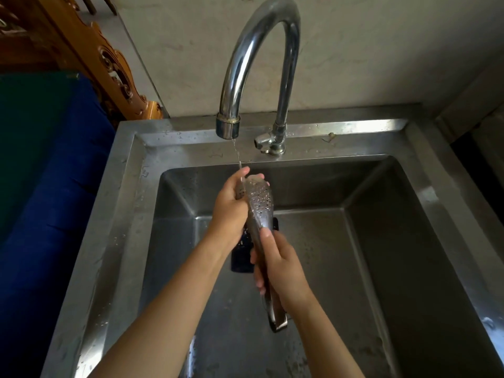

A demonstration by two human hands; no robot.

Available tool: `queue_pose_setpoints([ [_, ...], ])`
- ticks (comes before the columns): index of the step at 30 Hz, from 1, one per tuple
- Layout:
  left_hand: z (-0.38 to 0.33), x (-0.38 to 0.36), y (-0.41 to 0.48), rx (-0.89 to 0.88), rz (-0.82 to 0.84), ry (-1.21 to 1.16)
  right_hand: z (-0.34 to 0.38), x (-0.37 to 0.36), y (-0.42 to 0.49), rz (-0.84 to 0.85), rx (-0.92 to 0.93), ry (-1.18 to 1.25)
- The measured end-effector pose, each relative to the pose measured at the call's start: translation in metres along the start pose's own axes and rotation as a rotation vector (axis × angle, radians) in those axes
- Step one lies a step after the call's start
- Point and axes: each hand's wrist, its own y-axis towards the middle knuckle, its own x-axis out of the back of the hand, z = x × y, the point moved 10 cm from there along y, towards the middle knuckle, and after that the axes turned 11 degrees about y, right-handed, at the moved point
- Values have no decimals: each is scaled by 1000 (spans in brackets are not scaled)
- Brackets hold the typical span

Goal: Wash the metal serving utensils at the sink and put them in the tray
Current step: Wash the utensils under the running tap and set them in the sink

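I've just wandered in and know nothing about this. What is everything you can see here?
Serving tongs: one, silvery metal with perforated heads, held over the basin under the spout.
Faucet: one, chrome gooseneck, on the sink's back rim.
Water stream: one, thin and clear, falling from the spout towards the tongs' head.
Sink: one, stainless steel, wet.
Dark object: one, black, on the basin floor below the hands; kind unclear.
Carved wooden furniture: one piece, golden brown, upper left.
Covering: blue and green, left of the sink.
Left hand: grips the tongs' head.
Right hand: grips the tongs' handle.
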Motion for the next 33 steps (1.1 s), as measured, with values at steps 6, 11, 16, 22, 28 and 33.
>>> queue_pose_setpoints([
  [6, -2, 6, -5, -44, -88, 128, -6, -2, 0, -42, -2, 61],
  [11, -12, 18, -2, -115, -189, 274, -8, -4, 0, -35, 20, 32],
  [16, -38, 36, -7, -305, -262, 561, -4, -2, -2, -69, 66, -85],
  [22, -21, 78, -13, -139, -416, 342, 24, 8, 3, -199, 234, -661],
  [28, -49, 43, -65, -396, -388, 278, 28, 8, 11, -246, 199, -940],
  [33, -3, 7, -43, 33, -176, -82, 29, -10, 4, -203, 266, -936],
])
